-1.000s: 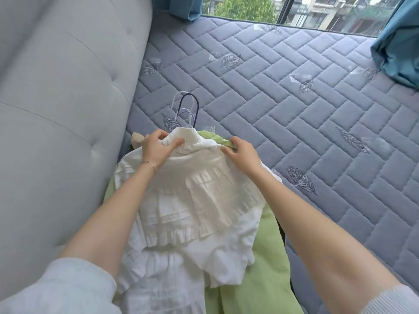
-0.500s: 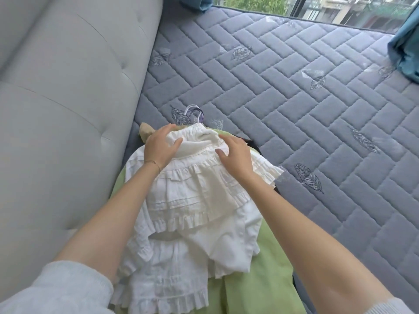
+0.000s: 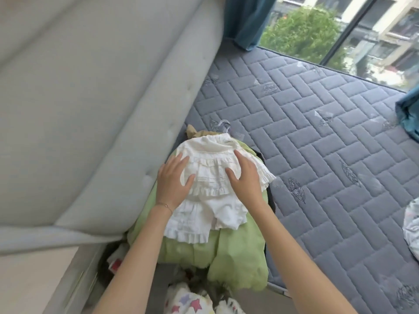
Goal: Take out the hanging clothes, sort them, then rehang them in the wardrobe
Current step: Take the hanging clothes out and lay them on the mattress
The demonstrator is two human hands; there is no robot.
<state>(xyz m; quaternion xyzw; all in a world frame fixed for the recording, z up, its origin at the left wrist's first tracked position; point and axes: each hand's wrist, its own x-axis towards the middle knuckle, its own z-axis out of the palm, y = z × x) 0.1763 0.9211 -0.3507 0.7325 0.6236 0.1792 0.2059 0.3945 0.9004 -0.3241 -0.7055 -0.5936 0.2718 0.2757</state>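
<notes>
Mid-frame, the left hand (image 3: 173,184) and right hand (image 3: 243,180) lie flat and unclenched on the white ruffled garment (image 3: 210,159), which tops a pile over the green garment (image 3: 238,252) on the mattress (image 3: 317,132), with what look like hanger hooks (image 3: 224,124) above it, so sorting seems underway and all rehanging is left.

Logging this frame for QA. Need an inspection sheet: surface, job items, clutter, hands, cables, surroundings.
Surface: quilted grey mattress with leaf motifs.
Job's things: white ruffled garment lies on the green garment, beside the headboard; hanger hooks poke out at the top.
Clutter: star-print fabric at the near edge; pale patterned fabric at the right edge.
Hands: left hand and right hand are flat, pressing the white ruffled garment.
Cables: nothing seen.
Surroundings: teal curtain, window.
</notes>
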